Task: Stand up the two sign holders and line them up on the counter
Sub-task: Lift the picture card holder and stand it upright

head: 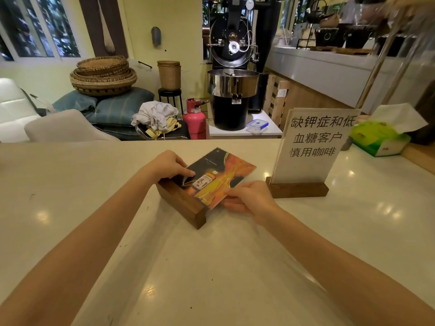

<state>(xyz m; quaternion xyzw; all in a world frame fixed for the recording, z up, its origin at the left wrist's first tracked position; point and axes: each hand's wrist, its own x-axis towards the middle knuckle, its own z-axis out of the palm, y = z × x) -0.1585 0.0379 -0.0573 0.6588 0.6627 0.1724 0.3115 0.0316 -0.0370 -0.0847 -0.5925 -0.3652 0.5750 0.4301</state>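
Note:
Two sign holders are on the pale counter (pixel 98 208). The one with a white text sheet (pixel 313 147) stands upright on its wooden base at the right. The other, with a dark and orange drink picture (pixel 226 172), lies tipped back, its wooden base (pixel 181 203) turned toward me at the left. My left hand (pixel 168 164) grips the far-left end of that base and the panel's corner. My right hand (pixel 249 198) pinches the panel's near-right edge.
A green tissue box (pixel 379 140) sits at the counter's far right, behind the upright sign. Beyond the counter's far edge are a coffee roaster (pixel 231 74), a pink gas bottle (pixel 194 121), baskets and cushions.

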